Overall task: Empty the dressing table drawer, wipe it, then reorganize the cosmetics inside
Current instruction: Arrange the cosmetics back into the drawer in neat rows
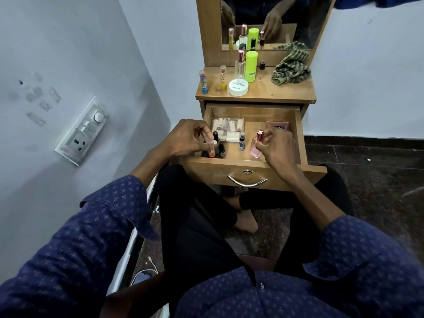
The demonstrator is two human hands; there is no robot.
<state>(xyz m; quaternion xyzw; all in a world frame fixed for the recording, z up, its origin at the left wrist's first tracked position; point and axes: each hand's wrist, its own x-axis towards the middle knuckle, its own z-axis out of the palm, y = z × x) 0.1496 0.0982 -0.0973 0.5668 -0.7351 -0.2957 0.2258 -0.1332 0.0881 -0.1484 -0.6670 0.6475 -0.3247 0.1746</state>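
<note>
Two hands worked inside the open drawer [298,134] at the middle of the frame, each pinched on a small bottle. The left hand [183,138] held an orange-based nail polish bottle [211,149] by its pale cap between thumb and fingertips, its long axis upright, directly over the cluster of dark nail polish bottles [219,143] in the drawer's lower-left corner. The right hand [275,145] closed around the neck of a pink perfume bottle [256,145], also upright, near the front wall of the drawer, right of centre; I could not tell whether its base touched the floor.

Between the two grips stood a small spray bottle [241,143], just beside the perfume. Behind the nail polishes lay a clear box of white tubes [227,129]; a purple sachet [277,126] lay at the back right, above the right hand.

Both forearms reached up from the lower frame in blue patterned sleeves, wrists bent down over the drawer front.

Further up, the table top [286,92] carried a white jar [238,87], a green bottle [250,66], a tall clear perfume [240,64], two slim tubes [203,82] and a crumpled cloth [291,67]. Judging by that, reorganizing was partly done, and setting each bottle down called for a short straight lowering.
</note>
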